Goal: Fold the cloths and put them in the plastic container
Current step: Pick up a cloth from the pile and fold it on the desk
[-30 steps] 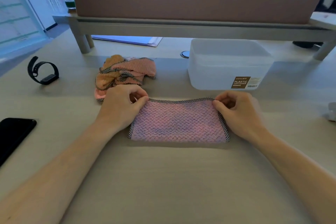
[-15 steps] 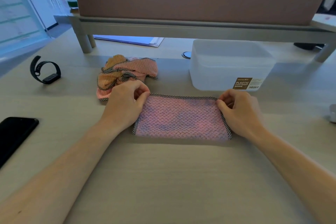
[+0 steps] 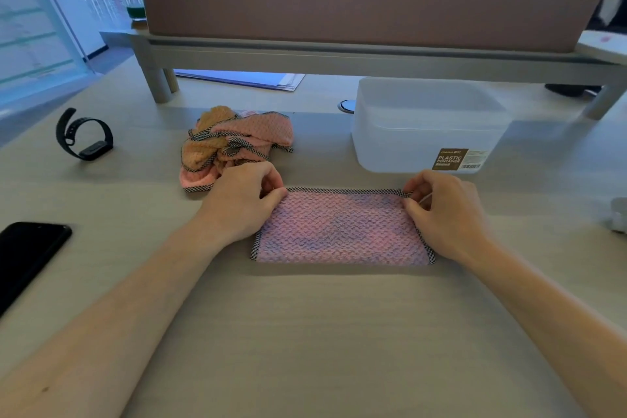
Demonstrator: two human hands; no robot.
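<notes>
Hands pinching far corners of pink cloth, lying half-folded on desk near plastic container: left hand & right hand should be aligning checked edges w/ even tension before creasing, probably.

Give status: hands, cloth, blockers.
Left hand and right hand pinch pink cloth's far corners. Cloth folded flat on table. Plastic container empty, path unobstructed.
</notes>
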